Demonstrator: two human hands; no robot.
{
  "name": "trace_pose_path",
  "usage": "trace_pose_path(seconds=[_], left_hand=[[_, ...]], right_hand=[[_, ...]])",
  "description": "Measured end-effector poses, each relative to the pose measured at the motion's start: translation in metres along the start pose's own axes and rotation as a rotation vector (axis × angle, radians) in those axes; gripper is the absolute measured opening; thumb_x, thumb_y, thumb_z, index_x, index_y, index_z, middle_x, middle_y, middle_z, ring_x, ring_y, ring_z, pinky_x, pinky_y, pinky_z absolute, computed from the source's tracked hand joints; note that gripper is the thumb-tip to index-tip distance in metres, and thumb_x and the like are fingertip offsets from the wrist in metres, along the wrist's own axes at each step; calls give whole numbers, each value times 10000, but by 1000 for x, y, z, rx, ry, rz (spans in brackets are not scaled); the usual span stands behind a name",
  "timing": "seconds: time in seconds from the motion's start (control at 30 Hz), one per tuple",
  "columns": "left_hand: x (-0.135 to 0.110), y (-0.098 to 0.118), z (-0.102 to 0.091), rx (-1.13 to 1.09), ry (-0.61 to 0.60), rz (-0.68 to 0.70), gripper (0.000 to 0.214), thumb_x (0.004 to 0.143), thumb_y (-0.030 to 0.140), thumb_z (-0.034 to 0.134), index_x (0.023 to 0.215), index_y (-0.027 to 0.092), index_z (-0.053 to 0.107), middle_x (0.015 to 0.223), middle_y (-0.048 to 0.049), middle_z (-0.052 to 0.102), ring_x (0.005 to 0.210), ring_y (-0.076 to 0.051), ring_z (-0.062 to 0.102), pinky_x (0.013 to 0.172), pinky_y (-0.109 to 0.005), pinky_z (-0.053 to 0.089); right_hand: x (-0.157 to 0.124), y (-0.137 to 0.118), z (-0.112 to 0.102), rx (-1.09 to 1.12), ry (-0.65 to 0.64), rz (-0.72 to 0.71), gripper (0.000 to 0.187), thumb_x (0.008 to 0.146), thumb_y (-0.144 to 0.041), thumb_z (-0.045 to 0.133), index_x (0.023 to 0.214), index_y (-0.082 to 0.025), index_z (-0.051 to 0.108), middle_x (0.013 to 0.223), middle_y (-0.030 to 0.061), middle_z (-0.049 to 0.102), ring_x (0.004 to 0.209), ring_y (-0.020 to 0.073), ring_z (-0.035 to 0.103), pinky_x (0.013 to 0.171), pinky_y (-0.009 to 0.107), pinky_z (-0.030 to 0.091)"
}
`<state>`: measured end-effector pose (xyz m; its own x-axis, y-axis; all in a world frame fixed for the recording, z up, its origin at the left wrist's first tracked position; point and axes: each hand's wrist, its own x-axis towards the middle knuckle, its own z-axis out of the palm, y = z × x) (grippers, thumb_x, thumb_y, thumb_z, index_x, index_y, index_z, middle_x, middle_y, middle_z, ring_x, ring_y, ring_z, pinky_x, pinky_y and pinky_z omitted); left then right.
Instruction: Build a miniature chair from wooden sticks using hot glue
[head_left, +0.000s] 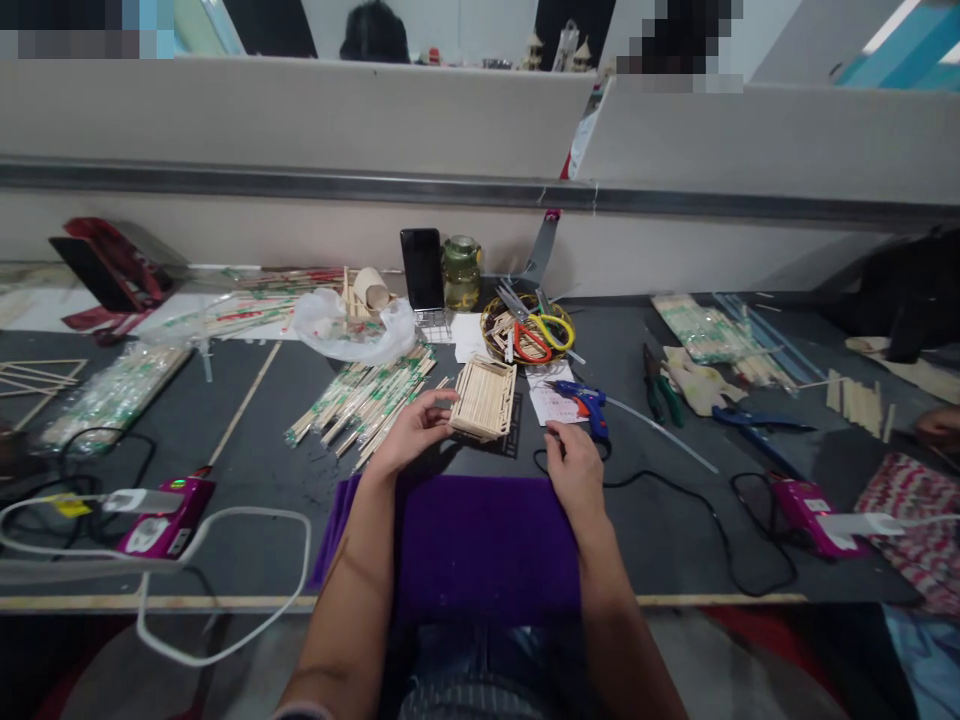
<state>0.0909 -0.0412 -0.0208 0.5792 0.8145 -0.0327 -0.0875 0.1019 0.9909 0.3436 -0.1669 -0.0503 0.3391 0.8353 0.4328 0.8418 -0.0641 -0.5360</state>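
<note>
My left hand is closed on the left edge of a small tray-like model of bamboo sticks, tilted toward me above the table, with railed sides. My right hand is curled with its fingers drawn together, just in front of a blue glue gun. Whether anything is between those fingers is hidden. The glue gun lies on a printed paper, a clear glue stick trailing from its back. Beneath my forearms a purple cloth covers the table's front.
Wrapped bamboo sticks lie left of the model. Behind stand a phone, a green jar and a basket with scissors. Pliers lie right. Power strips with cables flank me. Another person's hand shows far right.
</note>
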Motion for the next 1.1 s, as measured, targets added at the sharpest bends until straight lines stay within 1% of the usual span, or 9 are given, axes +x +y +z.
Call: trace_pose_path(seconds=[0.07, 0.1, 0.27, 0.4, 0.5, 0.6, 0.73, 0.87, 1.1], left_hand=[[1, -2, 2, -5, 43, -61, 542, 696, 201, 794, 1202, 171, 601, 907, -51, 700, 788, -148, 657, 740, -262, 504], [2, -4, 3, -7, 67, -76, 558, 685, 186, 786, 1207, 170, 589, 906, -47, 697, 778, -144, 651, 726, -254, 499], [5, -14, 10, -17, 70, -52, 685, 604, 108, 736, 1260, 203, 562, 1261, -110, 601, 831, -142, 654, 683, -238, 501], [7, -19, 7, -40, 64, 15, 684, 604, 89, 675, 1269, 207, 567, 1242, -108, 621, 921, -176, 677, 793, -287, 525], [7, -19, 0, -13, 198, 10, 592, 593, 103, 667, 1175, 199, 614, 1177, -94, 654, 954, -196, 685, 811, -309, 529], [7, -16, -2, 35, 356, 12, 454, 596, 158, 693, 1048, 186, 650, 1094, -80, 679, 901, -193, 694, 757, -298, 528], [7, -9, 1, 51, 519, 48, 358, 626, 260, 724, 968, 171, 668, 876, -32, 688, 711, -141, 653, 685, -282, 526], [7, -2, 6, 0, 615, 88, 315, 671, 368, 722, 910, 168, 676, 692, 8, 635, 596, -116, 571, 568, -246, 493], [14, 8, 4, 5, 730, 161, 249, 695, 377, 693, 844, 178, 674, 643, 26, 588, 543, -96, 506, 548, -229, 464]], right_hand=[[-1, -2, 1, 4, 1, -9, 286, 942, -272, 454, 1032, -174, 708, 965, 126, 727, 904, 255, 634, 829, 380, 481], [-1, -2, 2, 6, 2, -10, 286, 943, -272, 454, 1029, -174, 709, 965, 126, 728, 899, 254, 635, 826, 380, 483], [-1, -4, 0, 21, 23, -27, 290, 947, -271, 457, 1035, -175, 716, 997, 127, 739, 912, 250, 651, 839, 377, 489], [-2, -7, -3, 22, 30, -50, 330, 972, -294, 427, 1011, -161, 727, 973, 126, 757, 875, 238, 677, 789, 350, 477], [-3, -12, -6, 39, 38, -55, 365, 995, -344, 413, 990, -169, 734, 937, 110, 773, 819, 217, 686, 755, 324, 457], [-4, -20, -9, 49, 65, -38, 375, 1000, -409, 444, 933, -179, 733, 747, 63, 757, 684, 192, 649, 691, 293, 430], [-5, -31, -12, -18, 162, -46, 435, 976, -481, 499, 662, -209, 631, 509, -2, 586, 526, 157, 517, 576, 272, 349], [-6, -36, -12, -52, 221, -93, 483, 975, -435, 513, 540, -230, 463, 463, -39, 423, 493, 136, 419, 551, 273, 299], [-6, -39, -9, 18, 216, -120, 434, 969, -389, 528, 569, -233, 464, 489, -47, 404, 504, 132, 405, 549, 268, 310]])
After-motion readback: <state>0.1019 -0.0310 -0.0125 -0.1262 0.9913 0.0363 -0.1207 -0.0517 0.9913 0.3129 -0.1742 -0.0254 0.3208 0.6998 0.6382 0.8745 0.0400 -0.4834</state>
